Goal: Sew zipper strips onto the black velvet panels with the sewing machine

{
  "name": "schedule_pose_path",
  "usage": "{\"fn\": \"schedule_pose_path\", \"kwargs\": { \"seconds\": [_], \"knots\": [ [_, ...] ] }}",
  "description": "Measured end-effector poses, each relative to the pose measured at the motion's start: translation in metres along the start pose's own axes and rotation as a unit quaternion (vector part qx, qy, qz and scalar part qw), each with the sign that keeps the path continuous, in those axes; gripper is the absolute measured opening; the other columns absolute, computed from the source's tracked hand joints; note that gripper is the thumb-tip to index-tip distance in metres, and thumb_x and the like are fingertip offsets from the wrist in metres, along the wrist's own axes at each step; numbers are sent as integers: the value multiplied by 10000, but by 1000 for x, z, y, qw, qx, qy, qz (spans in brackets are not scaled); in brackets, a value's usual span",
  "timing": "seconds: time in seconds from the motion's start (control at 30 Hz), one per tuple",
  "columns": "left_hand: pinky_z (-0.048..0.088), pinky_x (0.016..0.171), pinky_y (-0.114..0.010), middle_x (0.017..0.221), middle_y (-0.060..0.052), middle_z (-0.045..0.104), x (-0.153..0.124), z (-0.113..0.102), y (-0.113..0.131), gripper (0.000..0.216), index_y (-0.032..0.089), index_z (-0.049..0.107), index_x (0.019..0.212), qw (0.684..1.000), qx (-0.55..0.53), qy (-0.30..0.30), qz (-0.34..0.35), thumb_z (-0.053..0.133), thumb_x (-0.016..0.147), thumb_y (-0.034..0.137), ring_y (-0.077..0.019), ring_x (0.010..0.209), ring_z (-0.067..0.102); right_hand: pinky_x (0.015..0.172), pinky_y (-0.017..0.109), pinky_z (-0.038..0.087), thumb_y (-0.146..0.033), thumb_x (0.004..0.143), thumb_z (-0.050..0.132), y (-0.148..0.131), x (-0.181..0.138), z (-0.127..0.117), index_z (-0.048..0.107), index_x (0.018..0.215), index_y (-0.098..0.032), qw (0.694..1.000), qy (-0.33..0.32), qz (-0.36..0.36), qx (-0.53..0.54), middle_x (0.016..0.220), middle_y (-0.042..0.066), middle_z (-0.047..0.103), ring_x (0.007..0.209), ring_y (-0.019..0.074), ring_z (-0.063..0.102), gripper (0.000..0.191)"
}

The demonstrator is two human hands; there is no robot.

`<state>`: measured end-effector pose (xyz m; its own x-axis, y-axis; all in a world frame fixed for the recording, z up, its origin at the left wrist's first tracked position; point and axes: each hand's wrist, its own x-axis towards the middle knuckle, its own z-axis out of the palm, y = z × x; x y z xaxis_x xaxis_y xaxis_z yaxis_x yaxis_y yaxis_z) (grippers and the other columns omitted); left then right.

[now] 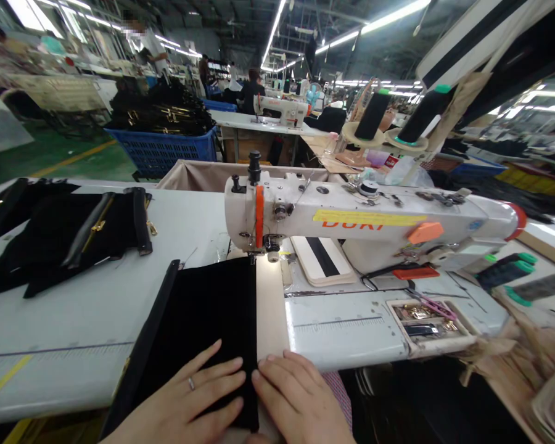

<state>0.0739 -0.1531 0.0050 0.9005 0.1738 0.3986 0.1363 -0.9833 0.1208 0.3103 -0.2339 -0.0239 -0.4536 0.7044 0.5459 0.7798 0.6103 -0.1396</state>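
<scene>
Under the needle of a white sewing machine (305, 206) lies a black fabric panel (203, 308) with a zipper along its left side. A cream strip (272, 308) runs along the panel's right edge, up to the presser foot. My left hand (198, 394) rests flat on the black panel, fingers spread, a ring on one finger. Beside it my right hand (296, 394) lies on the cream strip with fingers stretched out, the tips at the seam between strip and panel. The lower ends of both pieces are partly hidden by my hands.
More black zippered pieces (87, 228) lie on the table at left. A parts tray (430, 324) with metal bits and purple-handled snips sits at right. Behind stand a blue crate (166, 151) piled with black pieces and black thread cones (374, 117). Other people work farther back.
</scene>
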Motion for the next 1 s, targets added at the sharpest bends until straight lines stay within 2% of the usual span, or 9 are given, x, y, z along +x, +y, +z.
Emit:
{"fn": "schedule_pose_path", "kwargs": {
  "seconds": [0.1, 0.2, 0.3, 0.4, 0.5, 0.57, 0.63, 0.7, 1.0],
  "knots": [
    [161, 1239, -391, 1136, -37, 718, 3, 1, 2, 234, 180, 683, 1046, 1000, 7, -6, 1, 540, 880, 98, -154, 1219, 579, 997, 323, 492, -180, 995, 452, -6, -3, 7, 641, 1150, -154, 999, 41, 19, -27, 1097, 33, 717, 1001, 172, 656, 246],
    [152, 1242, -405, 1138, -22, 718, 1, 3, 3, 189, 196, 685, 1022, 1000, 10, 12, -14, 542, 913, 138, -153, 1217, 577, 932, 324, 519, -141, 972, 493, -11, -6, 14, 672, 1047, -181, 995, 86, 27, -43, 1015, 28, 728, 911, 174, 674, 198],
    [112, 1246, -391, 1147, 5, 717, 1, 1, 3, 167, 216, 683, 1025, 1000, 13, 6, -20, 536, 946, 201, -141, 1201, 585, 822, 299, 550, -129, 943, 556, -12, -8, 17, 676, 1035, -198, 996, 67, 7, -51, 962, 19, 732, 856, 174, 684, 166],
    [120, 1243, -373, 1158, -3, 712, 4, -4, 1, 200, 210, 679, 1028, 1000, 11, -11, -20, 523, 920, 151, -139, 1210, 580, 733, 276, 545, -112, 932, 572, -10, -4, 16, 680, 1012, -198, 995, 83, 0, -48, 902, 2, 733, 802, 161, 687, 159],
    [164, 1235, -393, 1189, -35, 694, 5, -8, -5, 270, 194, 672, 1046, 999, 10, -29, -32, 520, 858, 72, -153, 1255, 549, 658, 275, 519, -120, 971, 486, -8, 5, 17, 686, 970, -178, 992, 119, 7, -45, 850, -2, 732, 750, 149, 676, 208],
    [197, 1228, -417, 1254, -46, 660, 5, -10, -10, 324, 194, 655, 1111, 997, 13, -67, -42, 549, 836, 58, -168, 1294, 518, 619, 294, 506, -214, 1029, 377, -5, 11, 18, 690, 954, -162, 991, 131, 14, -39, 825, 9, 730, 722, 153, 664, 325],
    [234, 1219, -431, 1315, -40, 623, 4, -11, -16, 383, 216, 631, 1185, 994, 5, -95, -53, 578, 837, 65, -178, 1315, 499, 596, 306, 498, -344, 1055, 316, -2, 16, 18, 691, 955, -160, 991, 129, 18, -26, 803, 17, 725, 701, 159, 650, 430],
    [267, 1210, -435, 1340, -28, 605, 5, -12, -22, 416, 243, 620, 1218, 993, -9, -101, -66, 590, 842, 68, -183, 1316, 500, 593, 303, 495, -401, 1045, 351, 1, 21, 17, 689, 973, -163, 993, 116, 23, -10, 797, 17, 720, 694, 161, 642, 419],
    [290, 1199, -486, 1368, -63, 578, 9, -2, -50, 411, 222, 600, 1259, 992, -18, -96, -86, 557, 879, 71, -212, 1328, 485, 710, 315, 542, -268, 967, 516, 20, 37, 8, 660, 1101, -138, 997, 35, 45, 58, 923, 60, 701, 817, 196, 639, 236]
  ]
}}
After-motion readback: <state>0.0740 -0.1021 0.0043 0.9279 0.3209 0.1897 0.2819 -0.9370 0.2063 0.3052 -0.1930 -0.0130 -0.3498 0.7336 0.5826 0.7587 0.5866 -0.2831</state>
